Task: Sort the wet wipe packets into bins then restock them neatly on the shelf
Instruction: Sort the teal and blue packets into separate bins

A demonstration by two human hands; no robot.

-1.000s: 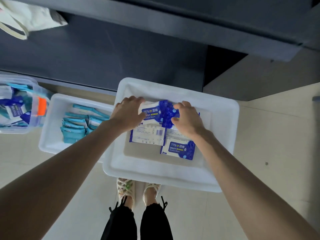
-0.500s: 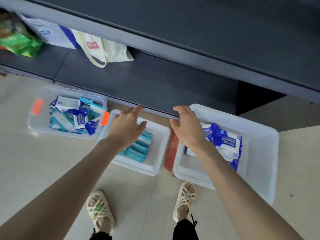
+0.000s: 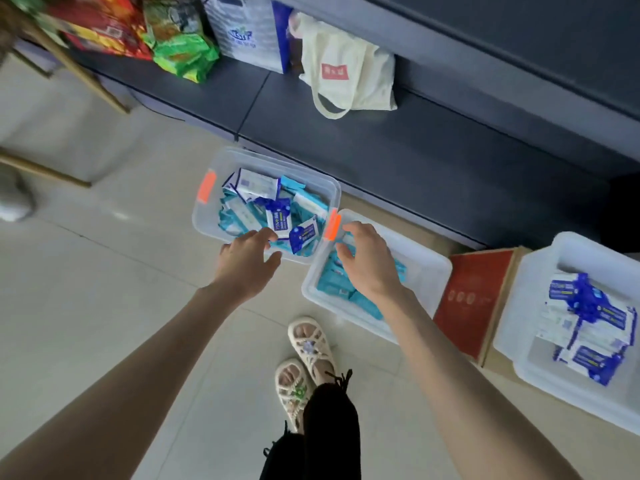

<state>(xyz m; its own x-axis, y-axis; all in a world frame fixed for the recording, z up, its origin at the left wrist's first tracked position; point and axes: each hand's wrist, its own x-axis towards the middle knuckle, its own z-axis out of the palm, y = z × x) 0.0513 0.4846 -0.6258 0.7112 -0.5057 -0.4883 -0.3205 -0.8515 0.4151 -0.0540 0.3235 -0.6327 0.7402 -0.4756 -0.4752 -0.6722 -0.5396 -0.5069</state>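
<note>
A clear bin (image 3: 211, 216) with orange latches holds a loose mix of teal and blue-and-white wipe packets (image 3: 277, 216). My left hand (image 3: 247, 263) hovers at its near edge, fingers loosely spread, holding nothing. My right hand (image 3: 367, 261) hangs over the middle white bin (image 3: 429, 271), empty, above its teal packets (image 3: 332, 285). At the far right a second white bin (image 3: 530, 372) contains stacked blue-and-white packets (image 3: 585, 327).
A dark low shelf (image 3: 398, 150) runs behind the bins, carrying a cream tote bag (image 3: 346, 74), a white-and-blue bag (image 3: 246, 29) and green and red snack packs (image 3: 180, 53). A red box (image 3: 471, 299) stands between the white bins. My sandalled feet (image 3: 308, 362) are on pale floor tiles.
Both hands left the blue packets in the right white bin and swung left. The view turned left with them, bringing the clear bin to the centre.
</note>
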